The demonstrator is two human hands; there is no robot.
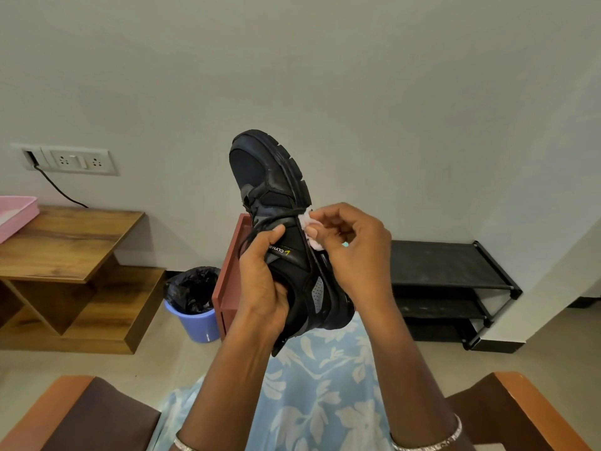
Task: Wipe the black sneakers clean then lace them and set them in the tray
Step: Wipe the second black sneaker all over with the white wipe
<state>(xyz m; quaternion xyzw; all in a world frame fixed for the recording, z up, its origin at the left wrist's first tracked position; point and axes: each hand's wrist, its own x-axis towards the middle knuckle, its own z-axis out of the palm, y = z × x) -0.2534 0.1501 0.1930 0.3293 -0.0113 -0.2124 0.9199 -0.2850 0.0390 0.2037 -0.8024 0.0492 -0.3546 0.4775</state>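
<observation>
Over your lap, at the centre of the frame, your left hand (260,288) grips the black sneaker (270,177) by its collar, thumb on the tongue, holding it toe-up with the sole turned to the right. Your right hand (351,252) pinches a small white wipe (310,227) between thumb and fingertips and presses it to the sneaker's side, just by the sole edge at mid-length. So you look to be in the wiping step, early in the task: the lace (260,222) lies loose across the tongue, untied, and only this one sneaker shows. Next, I'd judge, you need to run the wipe along the sole edge toward the toe, turning the sneaker with your left hand so each side comes round. The sneaker is matte black, with a chunky ridged sole, a mesh toe and a grey patch near the heel. Farther off, the pink tray (16,216) sits on the wooden surface (65,242) at the left edge of the frame, well apart from you
</observation>
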